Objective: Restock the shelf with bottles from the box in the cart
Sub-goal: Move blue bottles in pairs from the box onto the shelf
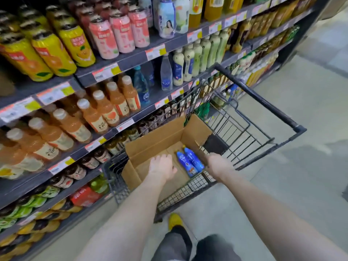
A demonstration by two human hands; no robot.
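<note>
An open cardboard box (160,138) sits in a black wire cart (244,129). Two blue bottles (190,162) lie side by side on the box floor at its right side. My left hand (162,167) reaches into the box just left of the bottles, palm down, fingers apart, holding nothing. My right hand (218,164) hangs at the box's right edge beside the bottles; its fingers point down and are hidden. The shelf (131,59) at the left holds a few blue and clear bottles (143,87) with a gap around them.
The shelving runs along the left, packed with yellow and pink cans, orange juice bottles, and green and dark bottles. The cart handle (263,102) stands far right. Grey floor lies to the right. My yellow shoe (174,220) is below the cart.
</note>
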